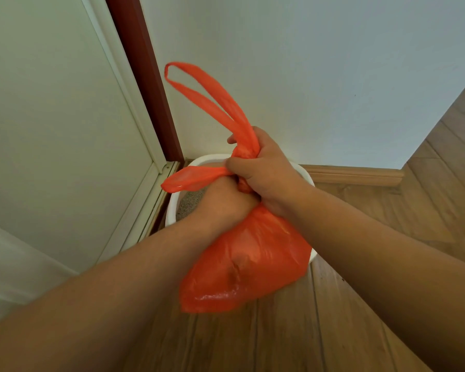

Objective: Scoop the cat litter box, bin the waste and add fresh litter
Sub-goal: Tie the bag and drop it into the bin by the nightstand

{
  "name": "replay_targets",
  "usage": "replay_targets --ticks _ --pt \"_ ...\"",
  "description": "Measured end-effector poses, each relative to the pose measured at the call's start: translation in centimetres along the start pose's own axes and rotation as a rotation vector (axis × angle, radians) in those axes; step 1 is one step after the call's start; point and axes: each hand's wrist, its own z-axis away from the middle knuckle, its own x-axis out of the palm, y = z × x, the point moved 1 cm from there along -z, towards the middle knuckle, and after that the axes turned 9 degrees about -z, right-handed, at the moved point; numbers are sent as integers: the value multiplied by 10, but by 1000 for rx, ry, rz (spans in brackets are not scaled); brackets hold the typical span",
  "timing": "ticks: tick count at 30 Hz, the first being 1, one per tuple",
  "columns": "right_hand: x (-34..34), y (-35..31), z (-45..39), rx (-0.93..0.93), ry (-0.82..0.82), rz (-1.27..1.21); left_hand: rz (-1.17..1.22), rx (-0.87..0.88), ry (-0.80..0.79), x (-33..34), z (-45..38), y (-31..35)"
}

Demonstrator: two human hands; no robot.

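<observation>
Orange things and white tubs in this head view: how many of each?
Orange thin plastic bag, gripped by left hand and right hand: 1
White round plastic litter tub: 1
Total: 2

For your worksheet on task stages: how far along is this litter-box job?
Seemingly done: the orange plastic bag bulges, suggesting waste is bagged. In hand: left hand and right hand grip its handles, apparently tying them above the white litter box. Left: binning the bag; no fresh-litter container shows.
</observation>
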Motion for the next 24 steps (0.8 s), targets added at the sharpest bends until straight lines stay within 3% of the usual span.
replay_targets --ticks 3,7,10,13,18,24 --pt "-2 -3 -4 1 15 -62 280 -52 17 -3 1 -6" --pt "-11 -11 -8 5 -28 -45 458 -33 -118 -15 11 -1" --pt "-15 -18 -11 27 -54 -17 417 10 -157 -19 9 5" --pt "-19 -30 -13 26 -75 79 248 14 -88 -26 -3 15" --pt "-27 -60 -16 -25 38 228 93 -2 -140 -37 -28 40" --pt "-32 -138 -7 -16 179 283 145 -57 -197 -84 -41 84"
